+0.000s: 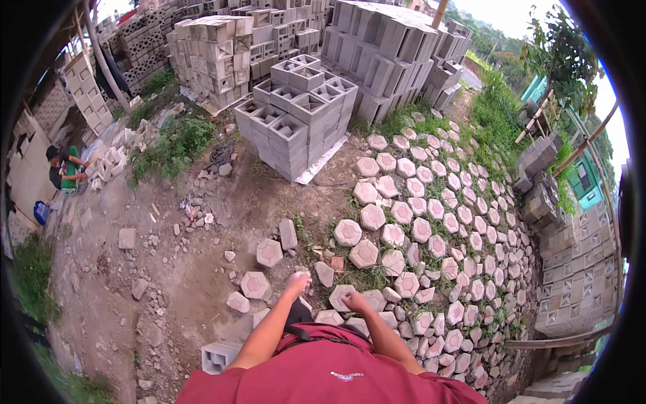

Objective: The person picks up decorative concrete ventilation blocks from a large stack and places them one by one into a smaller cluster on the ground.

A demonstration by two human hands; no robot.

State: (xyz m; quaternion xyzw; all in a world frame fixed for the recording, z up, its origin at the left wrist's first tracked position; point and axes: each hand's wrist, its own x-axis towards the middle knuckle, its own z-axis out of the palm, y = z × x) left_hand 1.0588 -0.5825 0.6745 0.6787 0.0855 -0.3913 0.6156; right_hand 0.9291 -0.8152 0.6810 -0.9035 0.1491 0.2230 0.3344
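Red shirt [330,390]: nearest the camera, filling the lower middle of the frame.
Left grip [300,281]: lower middle, blurred; whether it is open, closed or gripping anything, I cannot tell.
Right grip [355,301]: right of the other and a little lower, fingers seemingly curled, no object visible in them; how far closed, I cannot tell.
Hexagonal paver [338,298]: lower middle, just left of the right grip, which is the nearer; touching or apart is unclear. It lies flat, with no clear long axis.
Pale stone [324,274]: between the grips, slightly higher; long axis slanting from upper left to lower right.
Oblong block [288,234]: above the left grip, long axis running nearly up the frame.
Hollow-block stack [289,149]: upper middle, farther out, upright.
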